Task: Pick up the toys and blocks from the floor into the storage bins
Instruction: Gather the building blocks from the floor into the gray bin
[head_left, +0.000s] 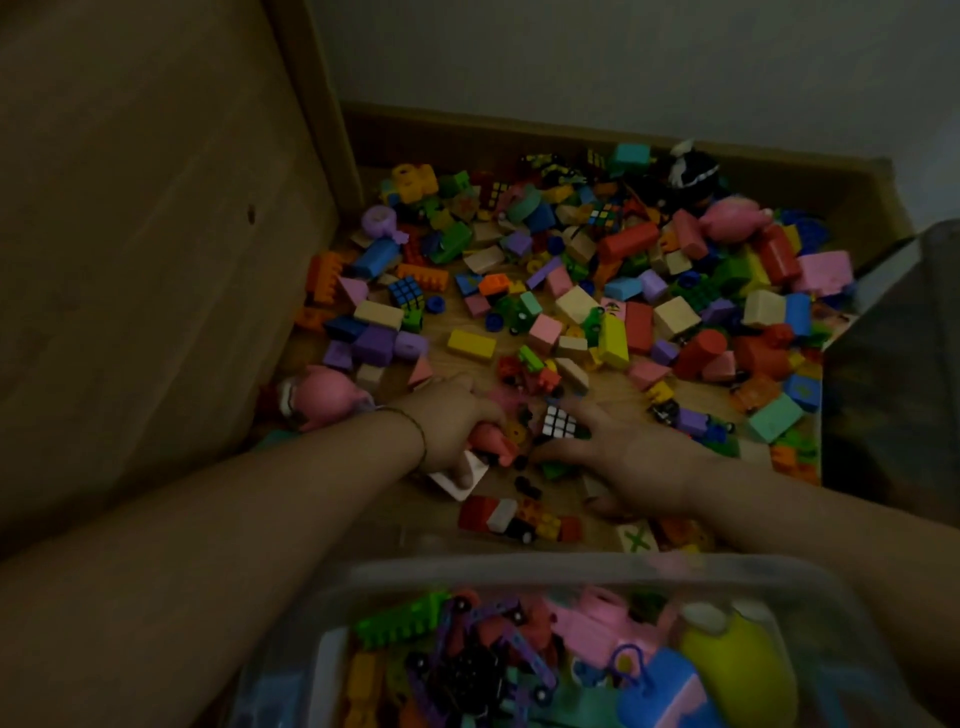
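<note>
Two bare arms are seen from above in dim light, reaching over a wooden floor (470, 370) strewn with toys and blocks (623, 291). Much detail is lost to the darkness, and the smaller pieces are hard to tell apart. The left hand (452, 421) is curled round a pink toy (491, 442), whose shape is mostly hidden by the fingers. A white card (453, 484) lies under its thumb. The right hand (634, 462) is laid palm down with fingers spread wide. A puzzle cube (558, 423) sits between its thumb and forefinger, seemingly touched rather than gripped. Nearest the viewer, a clear storage bin (519, 566) is cut off by the bottom edge; among its blurred contents is a yellow toy (737, 670). A grey object (893, 364) is cut off at the right edge. The only mark that can be read is a green cross on a white tile (638, 540) near the right wrist.
</note>
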